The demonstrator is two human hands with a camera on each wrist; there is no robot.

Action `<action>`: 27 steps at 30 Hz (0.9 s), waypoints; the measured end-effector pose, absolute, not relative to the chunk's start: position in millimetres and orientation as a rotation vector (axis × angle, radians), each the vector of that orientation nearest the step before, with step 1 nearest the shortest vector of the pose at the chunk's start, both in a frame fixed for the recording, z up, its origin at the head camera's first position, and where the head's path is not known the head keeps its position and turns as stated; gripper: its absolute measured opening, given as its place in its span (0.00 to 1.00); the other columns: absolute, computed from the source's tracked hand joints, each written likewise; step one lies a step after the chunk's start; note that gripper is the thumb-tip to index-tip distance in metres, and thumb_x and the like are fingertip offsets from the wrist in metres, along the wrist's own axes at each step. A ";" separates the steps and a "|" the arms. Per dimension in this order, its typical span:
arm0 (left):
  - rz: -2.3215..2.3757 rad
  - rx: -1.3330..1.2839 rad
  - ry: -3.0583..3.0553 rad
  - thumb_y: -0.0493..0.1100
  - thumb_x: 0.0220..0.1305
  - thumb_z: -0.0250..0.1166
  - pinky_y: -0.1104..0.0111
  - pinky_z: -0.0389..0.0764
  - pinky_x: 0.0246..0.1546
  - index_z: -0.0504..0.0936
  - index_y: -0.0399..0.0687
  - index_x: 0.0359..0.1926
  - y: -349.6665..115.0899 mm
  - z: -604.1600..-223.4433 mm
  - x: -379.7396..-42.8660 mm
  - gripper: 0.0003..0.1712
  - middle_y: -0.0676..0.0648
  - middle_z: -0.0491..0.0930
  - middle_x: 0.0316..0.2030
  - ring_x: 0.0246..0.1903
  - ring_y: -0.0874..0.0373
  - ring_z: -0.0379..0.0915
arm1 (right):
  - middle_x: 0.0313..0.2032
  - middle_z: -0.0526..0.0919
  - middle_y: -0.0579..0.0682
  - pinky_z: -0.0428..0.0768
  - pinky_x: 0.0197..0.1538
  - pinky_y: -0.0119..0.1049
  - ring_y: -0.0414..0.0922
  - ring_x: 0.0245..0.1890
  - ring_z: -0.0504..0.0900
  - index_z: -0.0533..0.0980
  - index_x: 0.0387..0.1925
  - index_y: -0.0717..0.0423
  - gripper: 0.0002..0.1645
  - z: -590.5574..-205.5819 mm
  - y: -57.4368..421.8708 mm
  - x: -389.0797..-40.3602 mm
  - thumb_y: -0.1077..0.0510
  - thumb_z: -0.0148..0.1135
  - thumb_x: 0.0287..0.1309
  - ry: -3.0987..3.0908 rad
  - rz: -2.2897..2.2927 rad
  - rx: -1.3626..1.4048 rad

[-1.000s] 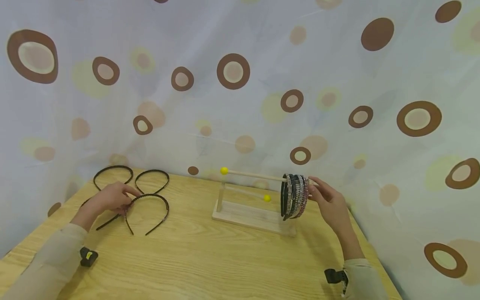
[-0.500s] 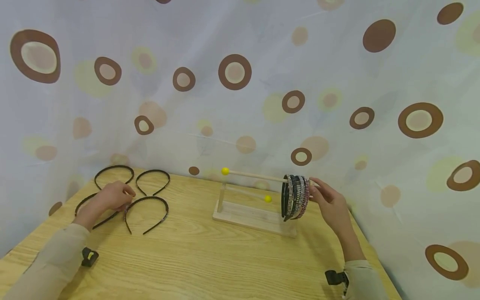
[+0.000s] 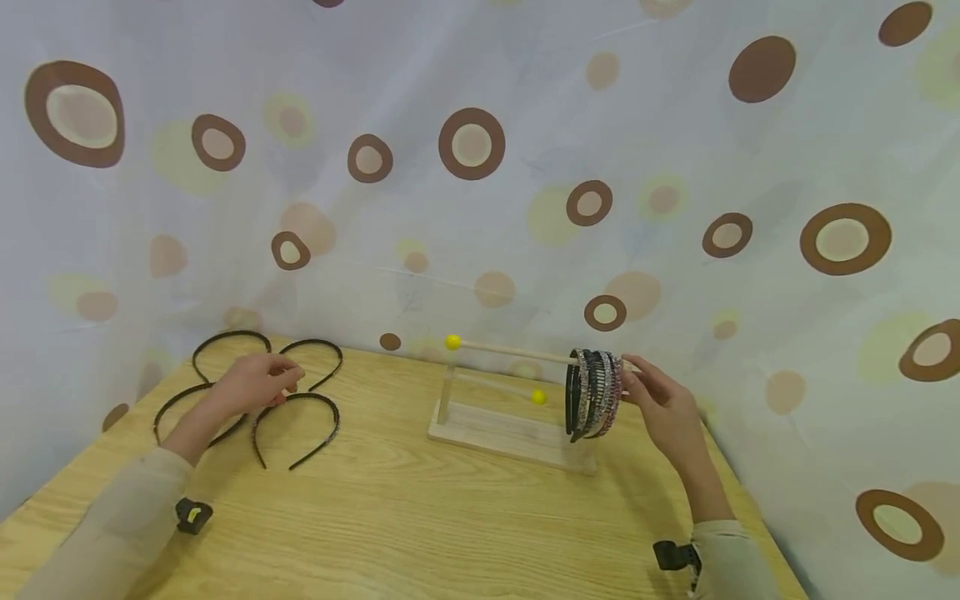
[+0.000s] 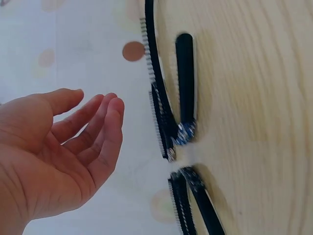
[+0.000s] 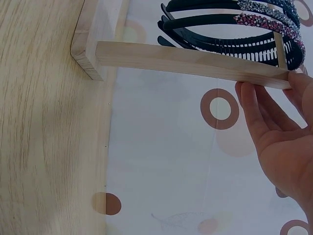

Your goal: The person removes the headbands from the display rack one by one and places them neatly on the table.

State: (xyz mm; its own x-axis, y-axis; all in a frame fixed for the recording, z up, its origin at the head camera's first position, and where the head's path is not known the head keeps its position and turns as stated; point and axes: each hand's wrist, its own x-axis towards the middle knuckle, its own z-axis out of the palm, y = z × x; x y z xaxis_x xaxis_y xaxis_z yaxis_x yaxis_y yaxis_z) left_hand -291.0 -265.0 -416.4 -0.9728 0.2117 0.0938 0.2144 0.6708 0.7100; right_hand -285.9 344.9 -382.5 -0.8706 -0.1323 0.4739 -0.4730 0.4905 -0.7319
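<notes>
My left hand hovers over several dark headbands lying on the table at the left. Its fingers are loosely bent with nothing between them, as the left wrist view also shows. Nearest to it are the front right headband and the back right one. My right hand pinches the top of the right upright post of a wooden headband stand. A tight bunch of sparkly and black headbands hangs on the stand's upper rod, right beside that hand.
Yellow balls cap the left ends of the stand's rods. The lower rod lies partly behind the hanging bunch. Behind the wooden table hangs a pale curtain with brown circles. Two more headbands lie at the far left.
My left hand has lifted away from the headbands and moved to the right, its fingers loosening. The front left headband lies flat on the table. My right hand stays on the stand's post.
</notes>
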 end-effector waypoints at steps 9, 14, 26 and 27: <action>-1.263 -0.568 -2.750 0.47 0.78 0.59 0.61 0.84 0.34 0.82 0.36 0.55 -206.5 -408.5 -269.4 0.18 0.46 0.83 0.38 0.34 0.47 0.83 | 0.57 0.80 0.64 0.82 0.48 0.30 0.35 0.42 0.86 0.69 0.72 0.58 0.27 -377.6 340.6 -277.6 0.55 0.53 0.78 -2.377 1.341 0.511; -1.276 -0.663 -2.696 0.46 0.77 0.60 0.61 0.83 0.29 0.85 0.42 0.52 -157.8 -398.9 -256.1 0.14 0.51 0.83 0.36 0.29 0.57 0.81 | 0.57 0.81 0.61 0.82 0.49 0.31 0.38 0.42 0.87 0.70 0.73 0.51 0.27 -382.8 345.4 -285.5 0.51 0.55 0.77 -2.347 1.382 0.508; -1.309 -0.881 -2.594 0.48 0.76 0.61 0.65 0.82 0.28 0.86 0.53 0.50 -49.8 -385.6 -241.6 0.10 0.55 0.83 0.37 0.29 0.61 0.80 | 0.56 0.81 0.66 0.83 0.50 0.39 0.37 0.42 0.87 0.69 0.72 0.59 0.26 -377.4 339.7 -280.1 0.56 0.54 0.78 -2.324 1.405 0.517; -1.313 -0.889 -2.581 0.48 0.76 0.61 0.65 0.82 0.29 0.86 0.53 0.50 -42.9 -384.5 -241.6 0.10 0.55 0.84 0.38 0.30 0.61 0.80 | 0.56 0.81 0.66 0.83 0.50 0.39 0.37 0.42 0.87 0.69 0.72 0.58 0.26 -380.6 341.3 -283.4 0.55 0.54 0.78 -2.320 1.406 0.520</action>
State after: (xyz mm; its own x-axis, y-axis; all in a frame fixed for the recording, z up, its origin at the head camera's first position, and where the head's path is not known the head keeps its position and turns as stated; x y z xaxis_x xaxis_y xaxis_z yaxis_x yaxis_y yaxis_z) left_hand -241.6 -42.9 -384.5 -0.8220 0.4495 0.3497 0.5473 0.4539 0.7031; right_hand -283.4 341.3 -380.6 -0.8604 -0.1160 0.4962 -0.4935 0.4321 -0.7548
